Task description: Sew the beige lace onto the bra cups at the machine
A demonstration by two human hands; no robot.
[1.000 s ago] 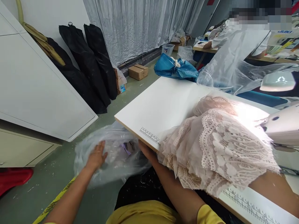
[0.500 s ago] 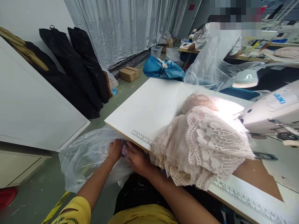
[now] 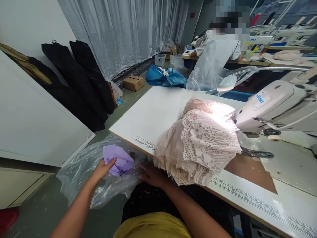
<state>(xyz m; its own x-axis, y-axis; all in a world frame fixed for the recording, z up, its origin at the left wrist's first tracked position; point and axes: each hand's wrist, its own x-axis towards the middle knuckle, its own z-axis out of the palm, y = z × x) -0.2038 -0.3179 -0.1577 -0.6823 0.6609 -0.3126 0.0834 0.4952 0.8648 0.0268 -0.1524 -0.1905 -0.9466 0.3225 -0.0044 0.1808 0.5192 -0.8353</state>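
My left hand [image 3: 105,168] pinches the edge of a purple paper slip [image 3: 119,160] with dark printing and handwriting. The slip is curved and lies over a clear plastic bag [image 3: 71,178] below the table's left corner. Just under the table's front edge, my right hand [image 3: 155,175] is beside the bag with fingers apart, partly in shadow; I see nothing held in it. A bunched pile of pale pink lace fabric [image 3: 205,145] lies on the white table [image 3: 151,112] and hangs over its front edge.
A sewing machine [image 3: 267,102] and a lit lamp [image 3: 226,83] stand right of the lace. Metal scissors [image 3: 257,153] lie beside it. Behind the table are a blue bundle [image 3: 165,77], a cardboard box [image 3: 133,82] and a seated person [image 3: 220,46]. A white cabinet [image 3: 37,115] stands at left.
My left hand has moved left from beside my right hand, bringing the purple slip into full view. My right hand is slightly right of and lower than before. The camera view has shifted right.
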